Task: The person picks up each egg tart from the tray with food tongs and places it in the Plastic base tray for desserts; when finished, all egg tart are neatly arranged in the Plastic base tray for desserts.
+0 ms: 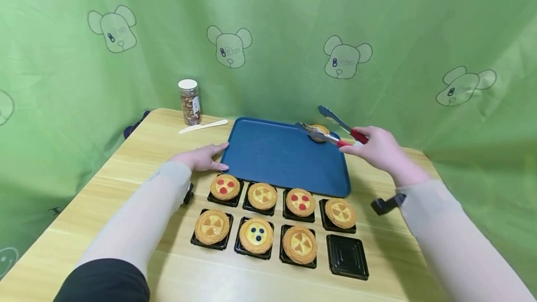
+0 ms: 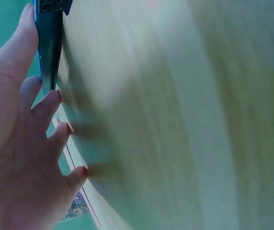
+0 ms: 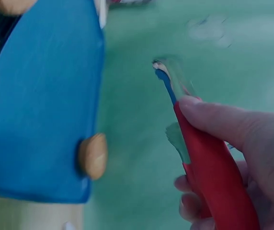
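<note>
My right hand (image 1: 379, 150) grips a pair of tongs (image 1: 329, 137) by its red handles, the thumb lying along one handle (image 3: 213, 167) in the right wrist view. The tongs' arms are spread apart near an egg tart (image 1: 320, 130) at the far right corner of the blue tray (image 1: 281, 153). In the right wrist view that tart (image 3: 94, 155) sits at the tray's edge, apart from the tongs. My left hand (image 1: 203, 157) touches the tray's left edge with fingers extended; in the left wrist view the thumb and fingers of this hand (image 2: 22, 129) are spread along it.
Before the tray, two rows of black square trays hold tarts, including a raspberry-topped tart (image 1: 225, 187) and a blueberry-topped tart (image 1: 256, 235). One black tray (image 1: 347, 256) at the front right is bare. A lidded jar (image 1: 190, 104) and a pale knife (image 1: 203, 126) lie back left. A green curtain (image 1: 277, 87) hangs behind.
</note>
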Tool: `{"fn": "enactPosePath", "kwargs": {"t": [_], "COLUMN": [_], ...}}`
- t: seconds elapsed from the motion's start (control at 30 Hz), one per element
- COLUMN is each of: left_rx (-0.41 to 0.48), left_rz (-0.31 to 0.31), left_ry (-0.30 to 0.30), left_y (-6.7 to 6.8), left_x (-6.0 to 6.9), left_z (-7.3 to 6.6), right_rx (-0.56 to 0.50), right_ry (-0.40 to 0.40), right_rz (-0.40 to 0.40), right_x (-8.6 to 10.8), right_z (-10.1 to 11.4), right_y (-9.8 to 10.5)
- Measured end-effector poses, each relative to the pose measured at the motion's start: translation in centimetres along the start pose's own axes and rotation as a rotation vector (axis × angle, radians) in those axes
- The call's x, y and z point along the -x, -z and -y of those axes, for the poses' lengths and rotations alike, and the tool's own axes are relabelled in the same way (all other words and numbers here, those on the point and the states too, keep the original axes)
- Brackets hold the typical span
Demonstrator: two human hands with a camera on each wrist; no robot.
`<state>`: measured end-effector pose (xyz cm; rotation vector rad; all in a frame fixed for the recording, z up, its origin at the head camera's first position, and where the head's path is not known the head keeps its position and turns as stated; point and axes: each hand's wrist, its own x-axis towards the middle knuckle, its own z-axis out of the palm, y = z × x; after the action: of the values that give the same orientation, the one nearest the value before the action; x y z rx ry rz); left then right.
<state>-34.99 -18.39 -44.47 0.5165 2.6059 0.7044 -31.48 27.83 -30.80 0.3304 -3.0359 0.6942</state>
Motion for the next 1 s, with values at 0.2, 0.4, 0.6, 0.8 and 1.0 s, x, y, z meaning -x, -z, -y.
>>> {"fn": "enactPosePath", "kwargs": {"t": [0.2,0.4,0.6,0.8,1.0], "left_rx": [0.008,0.021,0.010,0.002,0.017], "left_rz": [0.005,0.003,0.007,0.001,0.007], "left_ry": [0.014,0.018,0.013,0.014,0.012], "left_y": [0.1,0.1,0.3,0.5,0.3], "left_x": [0.1,0.4,0.8,0.9,0.5], "left_z": [-0.2,-0.4,-0.9,-1.1,-0.7], "right_rx": [-0.007,-0.027,-0.025,-0.061,-0.066], "right_ry": [-0.103,-0.173,-0.192,-0.208,-0.205], "right_rz": [0.052,0.078,0.094,0.103,0.096], "right_x": [-3.7,-5.2,-5.3,-5.3,-5.2], "right_z": [-3.1,-5.3,-5.7,-5.9,-5.9], "right_y": [-2.1,-3.9,-5.0,-5.6,-5.7]}}
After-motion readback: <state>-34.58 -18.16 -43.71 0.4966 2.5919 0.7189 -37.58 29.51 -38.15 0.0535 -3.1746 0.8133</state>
